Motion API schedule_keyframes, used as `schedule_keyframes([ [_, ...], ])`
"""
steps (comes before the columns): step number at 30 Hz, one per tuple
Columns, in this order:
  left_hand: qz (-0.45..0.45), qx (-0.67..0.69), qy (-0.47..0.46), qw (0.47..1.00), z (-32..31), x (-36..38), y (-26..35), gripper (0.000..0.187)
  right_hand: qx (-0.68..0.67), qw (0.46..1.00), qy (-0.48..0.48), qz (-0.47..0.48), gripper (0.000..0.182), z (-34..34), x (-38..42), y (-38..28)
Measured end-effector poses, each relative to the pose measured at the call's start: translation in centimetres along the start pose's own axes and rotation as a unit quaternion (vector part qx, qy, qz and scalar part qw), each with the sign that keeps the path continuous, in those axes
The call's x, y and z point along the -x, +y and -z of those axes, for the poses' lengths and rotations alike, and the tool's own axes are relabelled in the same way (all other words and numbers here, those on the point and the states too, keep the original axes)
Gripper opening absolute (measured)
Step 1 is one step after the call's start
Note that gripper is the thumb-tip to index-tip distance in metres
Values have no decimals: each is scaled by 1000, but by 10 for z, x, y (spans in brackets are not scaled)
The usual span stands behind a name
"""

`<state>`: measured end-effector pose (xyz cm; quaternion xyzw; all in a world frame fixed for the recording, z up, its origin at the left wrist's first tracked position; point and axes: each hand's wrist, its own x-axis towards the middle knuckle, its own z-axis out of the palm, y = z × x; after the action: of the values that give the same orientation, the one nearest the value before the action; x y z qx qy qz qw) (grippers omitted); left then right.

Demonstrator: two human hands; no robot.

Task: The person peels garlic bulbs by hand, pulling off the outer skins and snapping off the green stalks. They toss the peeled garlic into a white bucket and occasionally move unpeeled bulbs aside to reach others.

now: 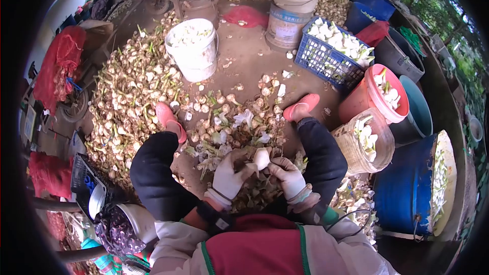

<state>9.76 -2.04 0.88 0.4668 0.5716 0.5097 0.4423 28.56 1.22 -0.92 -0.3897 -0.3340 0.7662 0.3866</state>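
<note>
A white garlic bulb [262,158] is up between my two hands, above my lap. My left hand [229,177], in a pale glove, is closed, with its fingertips at the bulb's left side and a loose bit of skin by them. On the other side, my gloved right hand [287,176] pinches at the bulb's lower right edge. What lies under the right fingertips is partly hidden. Peeled garlic skins [216,147] and several unpeeled bulbs [204,131] lie on the ground between my feet, just beyond my hands.
A large heap of garlic [127,97] spreads at left. Ahead stands a white bucket [192,63] of peeled garlic. At right are a blue crate [326,66], a pink bucket [374,94], a clear tub [351,145] and a blue barrel [405,183], all with garlic.
</note>
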Motion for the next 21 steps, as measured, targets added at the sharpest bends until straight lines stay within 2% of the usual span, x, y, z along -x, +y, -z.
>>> schedule_keyframes([
  [1, -73, -175, 23, 982, 4, 0, 2, 30, 95, 995, 15, 38, 14, -3, -2, 5],
  [2, -67, -174, 26, 982, 6, -4, -2, 30, 97, 995, 13, 31, 14, -7, -4, 9],
  [4, -130, -270, 29, 954, 5, -10, -13, 24, 322, 926, 79, 181, 14, -16, -5, 16],
  [5, -44, -248, 29, 967, 5, -11, -2, 21, 412, 882, 90, 210, 15, -26, -2, 2],
  [6, -40, -246, 31, 968, 7, -12, -6, 21, 414, 882, 86, 206, 15, -25, -7, 3],
  [7, 59, -76, 22, 995, 8, -12, -14, 22, 466, 835, 74, 283, 15, -21, -13, 6],
  [8, 154, 99, 14, 983, 9, -12, -20, 23, 513, 778, 58, 358, 15, -20, -17, 7],
  [9, 154, 102, 19, 983, 11, -13, -24, 23, 515, 777, 53, 357, 15, -20, -19, 7],
  [11, 218, 237, 10, 947, 18, -15, -27, 22, 564, 733, 45, 379, 17, -22, -23, 5],
  [12, 217, 240, 13, 946, 22, -16, -26, 22, 566, 732, 41, 378, 17, -22, -26, 5],
  [14, 255, 259, -15, 931, 28, -18, -22, 22, 524, 767, 21, 370, 17, -21, -29, 6],
  [15, 257, 261, -17, 930, 30, -17, -27, 22, 503, 810, 38, 299, 14, -25, -26, 5],
  [16, 192, 201, -12, 960, 30, -18, -35, 22, 506, 808, 38, 299, 14, -25, -26, 4],
  [17, 126, 140, -6, 982, 32, -18, -37, 22, 341, 910, 37, 232, 12, -31, -26, -1],
  [18, 125, 143, -5, 982, 38, -19, -38, 22, 161, 974, 34, 155, 11, -37, -26, -6],
  [19, 123, -20, 32, 992, 48, -22, -37, 22, 124, 985, 34, 116, 15, -39, -19, -18],
  [20, 117, -182, 70, 974, 59, -23, -37, 23, 59, 996, 4, 61, 23, -30, -17, -25],
  [21, 153, -104, 114, 976, 69, -25, -55, 22, 27, 999, -8, 30, 23, -26, -17, -29],
])
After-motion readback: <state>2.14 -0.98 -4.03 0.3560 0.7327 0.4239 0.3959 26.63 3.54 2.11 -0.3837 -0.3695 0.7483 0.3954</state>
